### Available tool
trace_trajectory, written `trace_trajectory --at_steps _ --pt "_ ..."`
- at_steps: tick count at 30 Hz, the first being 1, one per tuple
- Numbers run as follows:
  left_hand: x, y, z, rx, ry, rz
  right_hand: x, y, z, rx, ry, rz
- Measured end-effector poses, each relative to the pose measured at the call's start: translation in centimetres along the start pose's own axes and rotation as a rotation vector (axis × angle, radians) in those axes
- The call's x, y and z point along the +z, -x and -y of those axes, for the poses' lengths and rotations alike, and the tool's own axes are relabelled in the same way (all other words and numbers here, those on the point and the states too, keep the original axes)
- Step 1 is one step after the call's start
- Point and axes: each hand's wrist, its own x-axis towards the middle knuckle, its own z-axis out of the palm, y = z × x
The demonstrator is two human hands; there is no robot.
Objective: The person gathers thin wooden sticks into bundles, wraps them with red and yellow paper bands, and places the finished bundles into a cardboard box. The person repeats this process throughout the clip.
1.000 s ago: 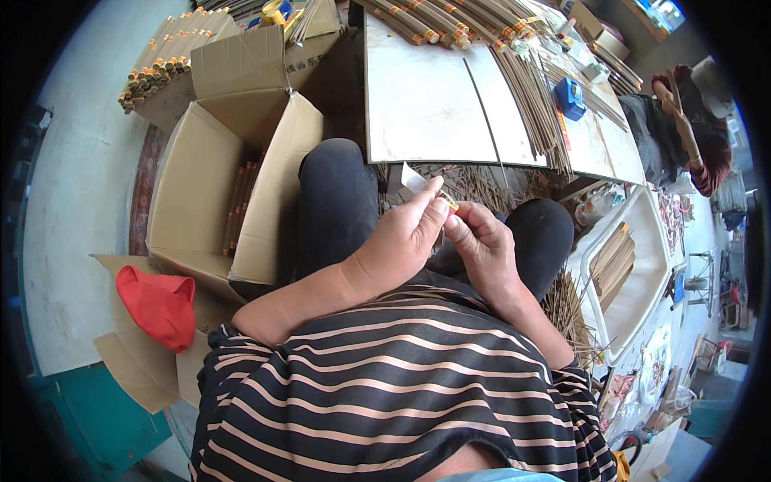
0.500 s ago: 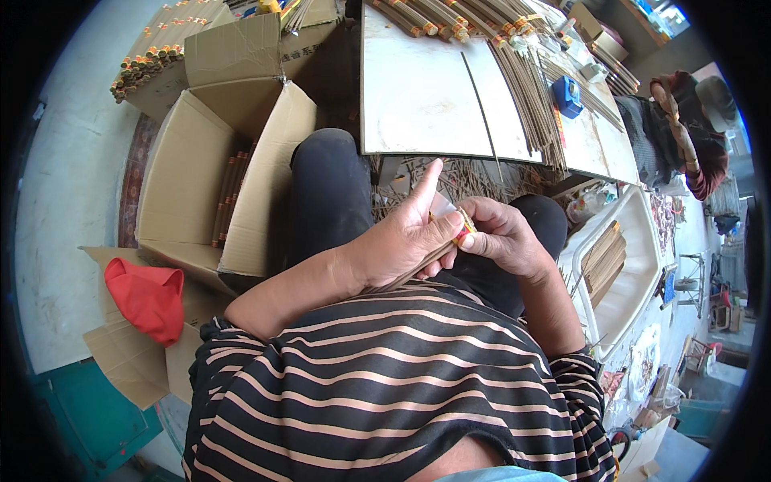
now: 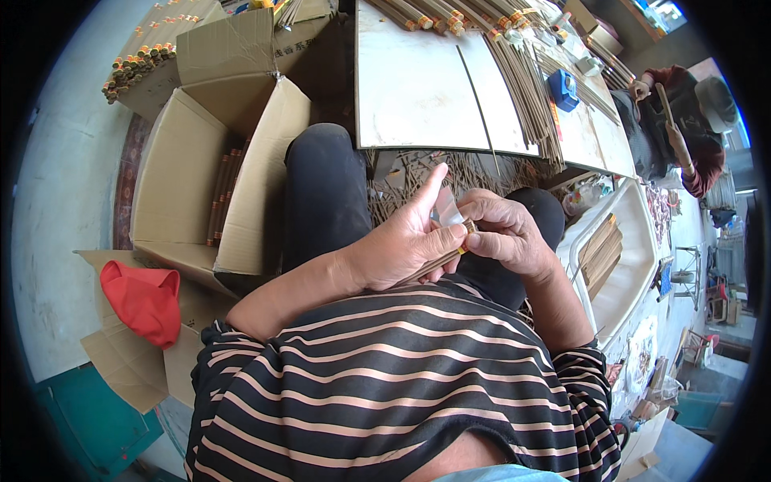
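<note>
Brown stick bundle [image 3: 431, 266] has come into view in the left hand [image 3: 399, 246] since the first frame; it sits lapside of the white table's [image 3: 409, 96] near edge. Left thumb presses it, forefinger [image 3: 430, 189] straight out; right hand [image 3: 512, 233] pinches its banded end. Slack pinch could spill sticks; a tug could crease the translucent strip [image 3: 446, 207] (one end loose).

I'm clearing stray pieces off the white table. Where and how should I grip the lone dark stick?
Pinch the lone dark stick by its near end, coming from the near side: that end juts past the edge of the white table, so finger and thumb can probably close around it; the rest lies flat.
</note>
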Motion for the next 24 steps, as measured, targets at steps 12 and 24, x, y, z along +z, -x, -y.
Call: trace_trajectory --at_steps 12,24 --pt "0.1 0.2 -0.4 -0.026 0.073 0.084 -0.7 -0.2 0.8 -0.032 0.182 0.047" --pt "0.0 -0.2 -0.2 -0.061 0.096 0.105 -1.4 -0.5 0.6 -0.237 0.352 0.108"
